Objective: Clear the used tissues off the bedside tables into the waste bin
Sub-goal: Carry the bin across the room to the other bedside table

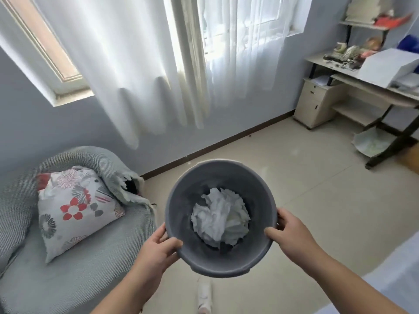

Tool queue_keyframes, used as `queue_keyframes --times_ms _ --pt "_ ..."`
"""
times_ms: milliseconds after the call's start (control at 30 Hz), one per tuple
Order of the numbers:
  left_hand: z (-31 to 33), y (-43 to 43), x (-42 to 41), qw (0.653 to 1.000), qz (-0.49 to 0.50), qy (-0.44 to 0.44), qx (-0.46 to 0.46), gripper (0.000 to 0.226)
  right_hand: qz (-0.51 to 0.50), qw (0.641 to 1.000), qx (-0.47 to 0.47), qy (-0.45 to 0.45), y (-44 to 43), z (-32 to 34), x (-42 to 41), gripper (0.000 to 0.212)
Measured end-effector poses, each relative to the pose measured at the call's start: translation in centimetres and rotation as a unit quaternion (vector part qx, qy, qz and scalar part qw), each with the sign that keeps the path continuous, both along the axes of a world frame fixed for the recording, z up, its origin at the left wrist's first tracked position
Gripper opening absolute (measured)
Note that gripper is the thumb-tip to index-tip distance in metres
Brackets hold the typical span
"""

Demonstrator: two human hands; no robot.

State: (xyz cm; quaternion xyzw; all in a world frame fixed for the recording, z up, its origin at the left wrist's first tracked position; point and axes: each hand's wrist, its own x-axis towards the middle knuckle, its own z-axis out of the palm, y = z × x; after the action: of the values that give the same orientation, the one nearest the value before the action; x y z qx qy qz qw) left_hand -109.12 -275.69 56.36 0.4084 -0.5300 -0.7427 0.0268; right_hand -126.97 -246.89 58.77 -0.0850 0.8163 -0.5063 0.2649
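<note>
A round grey waste bin [181, 200] hangs in the air in front of me, held above the tiled floor. Crumpled white tissues [221, 217] fill its bottom. My left hand [159, 245] grips the rim at the lower left, thumb inside the bin. On the right side my right hand [289, 232] grips the rim, thumb over the edge and fingers outside. No bedside table is in view.
A grey covered armchair [68, 268] with a flowered cushion [72, 209] stands at the left. White curtains [158, 64] hang over the window. A desk [362, 87] with clutter is at the far right. A light blue bed edge [396, 279] shows at the lower right.
</note>
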Motion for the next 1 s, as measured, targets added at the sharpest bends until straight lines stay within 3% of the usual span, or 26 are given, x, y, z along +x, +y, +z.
queue_keyframes --times_ms 300,500,800,1000 --pt "-4.2 -0.7 -20.1 0.983 -0.167 -0.06 0.037 0.063 -0.175 0.978 0.044 -0.102 2.5 -4.4 -9.4 0.037" --pt "-2.5 1.8 -36.4 0.946 -0.318 -0.063 0.026 0.061 -0.298 0.951 0.038 -0.078 5.9 -2.3 -16.6 0.033" --pt "0.0 14.8 -56.0 0.85 -0.527 -0.012 -0.016 0.06 -0.49 0.87 0.006 -0.06 15.4 -3.3 -23.5 0.028" --pt "-2.0 23.8 -64.1 0.833 -0.55 -0.058 -0.029 0.059 -0.528 0.839 0.0 -0.131 22.4 -5.8 -29.7 0.03"
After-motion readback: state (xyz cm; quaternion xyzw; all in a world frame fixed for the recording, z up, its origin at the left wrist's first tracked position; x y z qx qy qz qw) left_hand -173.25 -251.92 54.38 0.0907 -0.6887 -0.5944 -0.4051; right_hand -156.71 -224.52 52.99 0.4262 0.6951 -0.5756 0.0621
